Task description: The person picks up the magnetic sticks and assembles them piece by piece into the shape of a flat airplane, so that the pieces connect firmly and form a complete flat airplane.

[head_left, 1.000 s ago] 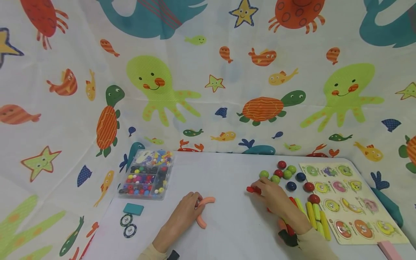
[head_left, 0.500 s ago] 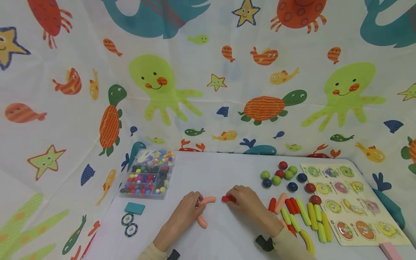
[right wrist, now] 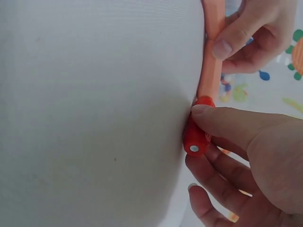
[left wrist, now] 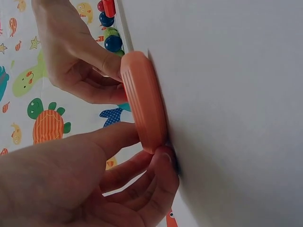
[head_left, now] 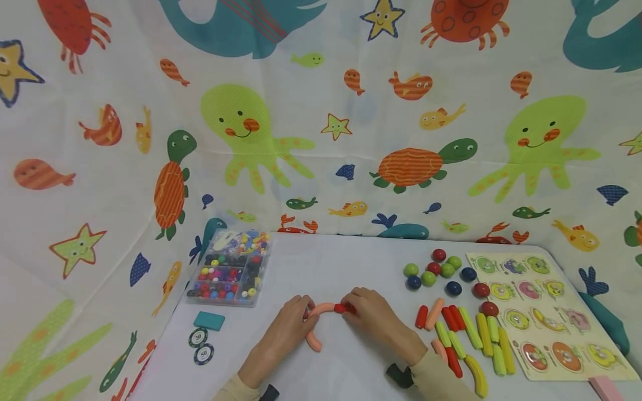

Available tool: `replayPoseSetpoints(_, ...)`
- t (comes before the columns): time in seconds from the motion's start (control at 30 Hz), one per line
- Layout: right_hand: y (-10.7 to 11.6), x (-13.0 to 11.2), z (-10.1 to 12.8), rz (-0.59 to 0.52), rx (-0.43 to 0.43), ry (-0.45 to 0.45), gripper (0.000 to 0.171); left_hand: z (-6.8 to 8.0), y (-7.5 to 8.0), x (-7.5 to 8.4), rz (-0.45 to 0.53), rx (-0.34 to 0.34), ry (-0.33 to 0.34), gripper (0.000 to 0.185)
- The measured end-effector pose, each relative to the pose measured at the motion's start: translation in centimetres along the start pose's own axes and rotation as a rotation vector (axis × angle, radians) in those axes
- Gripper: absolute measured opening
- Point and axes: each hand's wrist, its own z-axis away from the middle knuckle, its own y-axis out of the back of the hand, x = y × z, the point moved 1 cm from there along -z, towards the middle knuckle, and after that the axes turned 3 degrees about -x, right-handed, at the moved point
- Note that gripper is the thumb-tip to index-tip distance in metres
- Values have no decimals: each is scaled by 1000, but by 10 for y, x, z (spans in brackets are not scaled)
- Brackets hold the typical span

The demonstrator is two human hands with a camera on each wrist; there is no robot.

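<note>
The right hand [head_left: 373, 314] had moved leftward, bringing the red stick [head_left: 343, 308] against the orange curved stick [head_left: 317, 313], pinching it. The left hand [head_left: 291, 323] gripped the orange piece on the table [head_left: 341, 262].

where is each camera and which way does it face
head: sits above the table, looking forward and down; shows both forearms, the left hand on the orange curve and the right hand pinching the red piece.
left wrist: sits low by the left hand, looking along the table; shows both hands' fingers and the orange curve.
right wrist: sits by the right hand, looking across the table; shows both hands.
shared: both wrist views show the orange curve.
</note>
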Motion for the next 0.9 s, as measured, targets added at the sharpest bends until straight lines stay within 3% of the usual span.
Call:
replayPoseSetpoints(0.4, 4, 4, 5, -19, -13, -48, 28, 4, 6, 6, -44, 6, 12, 19)
replayPoseSetpoints(0.53, 14, 18, 16, -46, -11, -104, 25, 8, 13, 8, -42, -12, -43, 16)
replayPoseSetpoints(0.7, 30, 45, 35, -45, 40, -123, 24, 10, 16, 8, -14, -78, -147, 11)
replayPoseSetpoints(0.9, 50, 71, 61, -47, 60, -152, 28, 11, 19, 9, 16, -203, -186, 8)
